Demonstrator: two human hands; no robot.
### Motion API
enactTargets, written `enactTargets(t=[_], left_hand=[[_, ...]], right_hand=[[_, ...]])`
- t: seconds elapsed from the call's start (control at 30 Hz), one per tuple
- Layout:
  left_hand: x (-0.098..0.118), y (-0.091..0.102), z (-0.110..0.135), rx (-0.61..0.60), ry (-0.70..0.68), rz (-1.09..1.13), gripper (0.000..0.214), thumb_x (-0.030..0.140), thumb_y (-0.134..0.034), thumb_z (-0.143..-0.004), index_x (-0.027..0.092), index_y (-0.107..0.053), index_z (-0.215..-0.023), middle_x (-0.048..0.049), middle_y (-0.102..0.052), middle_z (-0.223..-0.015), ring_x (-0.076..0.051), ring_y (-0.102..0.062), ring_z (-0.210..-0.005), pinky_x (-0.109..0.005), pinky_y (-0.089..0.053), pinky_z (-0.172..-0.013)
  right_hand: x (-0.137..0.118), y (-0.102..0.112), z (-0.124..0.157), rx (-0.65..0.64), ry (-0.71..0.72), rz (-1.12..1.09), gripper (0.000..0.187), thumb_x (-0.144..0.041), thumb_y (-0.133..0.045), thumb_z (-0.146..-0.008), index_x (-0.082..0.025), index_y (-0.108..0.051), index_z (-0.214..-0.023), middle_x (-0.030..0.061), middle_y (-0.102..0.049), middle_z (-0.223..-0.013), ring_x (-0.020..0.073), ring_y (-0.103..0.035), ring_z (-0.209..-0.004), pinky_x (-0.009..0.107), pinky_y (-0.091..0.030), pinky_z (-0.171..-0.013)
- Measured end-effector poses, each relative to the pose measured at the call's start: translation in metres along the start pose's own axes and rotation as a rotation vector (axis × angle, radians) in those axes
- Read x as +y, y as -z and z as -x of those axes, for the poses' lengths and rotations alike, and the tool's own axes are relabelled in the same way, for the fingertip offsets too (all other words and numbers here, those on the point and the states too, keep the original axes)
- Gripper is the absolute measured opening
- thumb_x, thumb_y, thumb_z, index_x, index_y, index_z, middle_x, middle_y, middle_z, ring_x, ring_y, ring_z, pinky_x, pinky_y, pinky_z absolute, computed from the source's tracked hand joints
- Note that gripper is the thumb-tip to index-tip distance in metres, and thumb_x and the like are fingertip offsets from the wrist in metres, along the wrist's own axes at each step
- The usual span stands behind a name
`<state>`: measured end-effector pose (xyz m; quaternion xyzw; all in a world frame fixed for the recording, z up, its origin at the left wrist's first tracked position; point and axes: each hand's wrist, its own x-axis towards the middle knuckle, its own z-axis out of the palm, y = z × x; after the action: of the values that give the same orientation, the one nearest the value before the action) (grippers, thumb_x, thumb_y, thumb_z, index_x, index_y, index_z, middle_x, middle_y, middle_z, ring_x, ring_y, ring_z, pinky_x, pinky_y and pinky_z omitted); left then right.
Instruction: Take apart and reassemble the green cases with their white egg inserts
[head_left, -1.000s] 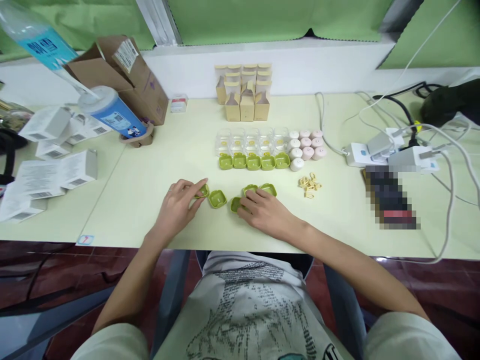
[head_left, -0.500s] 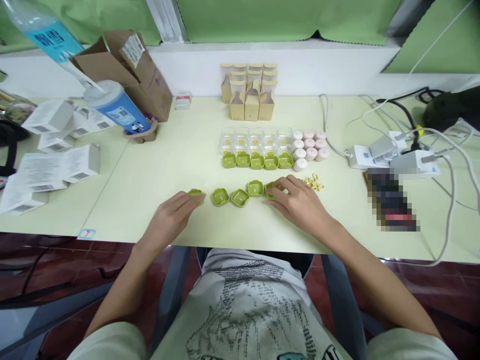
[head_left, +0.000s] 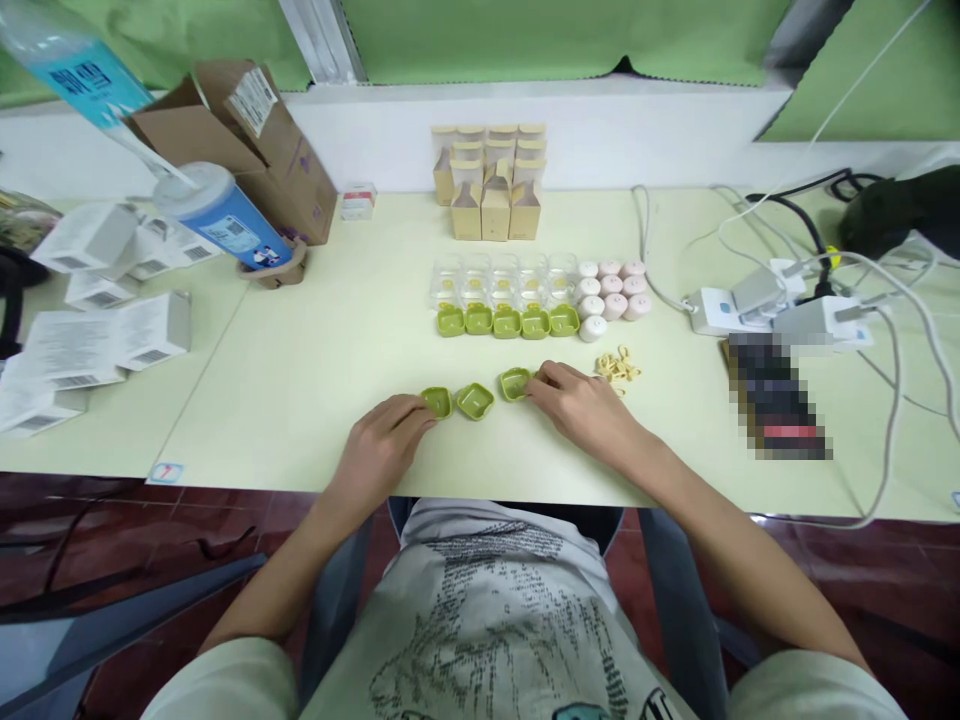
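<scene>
On my remote feed, the left cup (head_left: 439,402) is at the fingers (head_left: 405,408) of the left hand (head_left: 375,450), the right cup (head_left: 514,384) at those of the right hand (head_left: 581,405), the middle cup (head_left: 475,402) between. Beyond the fingers I see a row of cups (head_left: 507,322), then trays (head_left: 503,285), then boxes (head_left: 495,215); cylinders (head_left: 613,306) stand right of the trays (clips (head_left: 619,366) lie nearer, right of the right fingers).

At the left of the table (head_left: 300,340), we find a group of white cartons (head_left: 71,345), several printed with barcodes. To their right, we note a blue canister (head_left: 234,228) in a brown holder (head_left: 274,276), with an open cardboard box (head_left: 296,170) just behind it. We locate a small white-and-red box (head_left: 358,202) near the wall (head_left: 390,140). At the right, we identify a white power strip (head_left: 718,312) with chargers (head_left: 759,290), white cables (head_left: 896,440) and a pixelated dark object (head_left: 776,390). Above the wall we observe green curtains (head_left: 555,40); at the front edge, a small label (head_left: 166,473)
</scene>
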<state>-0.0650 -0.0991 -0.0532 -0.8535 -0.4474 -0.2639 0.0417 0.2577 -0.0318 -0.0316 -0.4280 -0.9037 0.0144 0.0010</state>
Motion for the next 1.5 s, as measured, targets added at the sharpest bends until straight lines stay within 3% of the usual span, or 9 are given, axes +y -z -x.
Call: enactTargets(t=[0.13,0.3,0.53,0.67,0.83,1.0,1.13,1.3,1.5], left_hand=[[0.014,0.003,0.01,-0.017,0.009,0.001,0.016,0.016,-0.061,-0.119,0.02,-0.075,-0.114,-0.0074,-0.083,-0.11,-0.023,-0.08,-0.099,-0.037,-0.069,-0.086],[0.027,-0.016,-0.005,-0.029,0.014,-0.052,0.015,0.025,-0.065,-0.119,0.02,-0.075,-0.11,-0.0081,-0.081,-0.104,-0.025,-0.078,-0.095,-0.04,-0.066,-0.083],[0.003,-0.041,-0.056,-0.146,-0.029,-0.165,0.034,0.049,-0.069,-0.116,0.017,-0.076,-0.104,-0.011,-0.08,-0.103,-0.029,-0.075,-0.096,-0.042,-0.061,-0.084],[-0.011,-0.051,-0.081,-0.219,-0.002,-0.208,0.035,0.05,-0.069,-0.117,0.018,-0.077,-0.103,-0.0111,-0.08,-0.104,-0.03,-0.077,-0.1,-0.041,-0.059,-0.083],[-0.021,-0.057,-0.094,-0.241,0.034,-0.208,0.034,0.048,-0.075,-0.114,0.016,-0.079,-0.103,-0.0134,-0.08,-0.104,-0.033,-0.078,-0.104,-0.041,-0.057,-0.082],[-0.029,-0.061,-0.097,-0.233,0.046,-0.204,0.03,0.041,-0.067,-0.118,0.017,-0.08,-0.106,-0.0143,-0.081,-0.107,-0.033,-0.077,-0.105,-0.043,-0.06,-0.084],[-0.036,-0.062,-0.095,-0.186,-0.001,-0.161,0.023,0.031,-0.061,-0.119,0.017,-0.079,-0.122,-0.0155,-0.082,-0.123,-0.034,-0.079,-0.111,-0.047,-0.066,-0.094],[-0.052,-0.058,-0.085,-0.011,0.001,-0.068,0.038,0.047,-0.07,-0.115,0.022,-0.074,-0.144,-0.0193,-0.075,-0.145,-0.039,-0.075,-0.13,-0.055,-0.068,-0.105],[-0.089,-0.057,-0.068,0.107,0.292,0.281,0.076,0.062,-0.098,-0.091,0.027,-0.068,-0.152,-0.0121,-0.065,-0.141,-0.027,-0.078,-0.108,-0.045,-0.075,-0.091]], right_hand=[[0.002,0.003,-0.01,0.0,0.036,-0.013,0.027,-0.016,-0.053,-0.122,-0.019,-0.079,-0.128,0.0138,-0.075,-0.123,0.0234,-0.066,-0.102,0.034,-0.025,-0.063],[0.002,0.004,-0.014,0.026,0.095,0.011,0.027,-0.014,-0.055,-0.12,-0.02,-0.08,-0.127,0.0137,-0.075,-0.122,0.0236,-0.065,-0.101,0.035,-0.027,-0.065],[0.013,0.007,-0.004,-0.001,-0.107,-0.034,0.027,-0.024,-0.055,-0.124,-0.016,-0.081,-0.125,0.0152,-0.078,-0.12,0.0269,-0.071,-0.108,0.035,-0.03,-0.066],[0.016,0.009,-0.014,0.005,-0.22,-0.062,0.027,-0.024,-0.056,-0.122,-0.016,-0.081,-0.125,0.0164,-0.079,-0.122,0.029,-0.072,-0.111,0.036,-0.027,-0.064],[0.013,0.007,-0.022,0.015,-0.25,-0.044,0.03,-0.041,-0.072,-0.115,-0.015,-0.08,-0.129,0.0185,-0.08,-0.126,0.0338,-0.072,-0.114,0.035,-0.028,-0.064],[0.001,0.002,-0.03,0.051,-0.348,0.01,0.046,-0.057,-0.063,-0.119,-0.014,-0.078,-0.13,0.0201,-0.08,-0.124,0.0352,-0.07,-0.113,0.036,-0.025,-0.063],[0.0,-0.003,-0.034,0.077,-0.363,0.02,0.048,-0.057,-0.058,-0.121,-0.014,-0.077,-0.131,0.0202,-0.08,-0.123,0.0361,-0.069,-0.114,0.036,-0.026,-0.064],[0.006,-0.014,-0.039,0.148,-0.356,0.02,0.057,-0.065,-0.053,-0.12,-0.015,-0.076,-0.133,0.0221,-0.079,-0.122,0.038,-0.067,-0.113,0.036,-0.036,-0.068],[0.005,-0.022,-0.036,0.225,-0.344,0.022,0.056,-0.062,-0.054,-0.12,-0.017,-0.072,-0.146,0.0236,-0.075,-0.13,0.0411,-0.066,-0.121,0.039,-0.052,-0.067]])
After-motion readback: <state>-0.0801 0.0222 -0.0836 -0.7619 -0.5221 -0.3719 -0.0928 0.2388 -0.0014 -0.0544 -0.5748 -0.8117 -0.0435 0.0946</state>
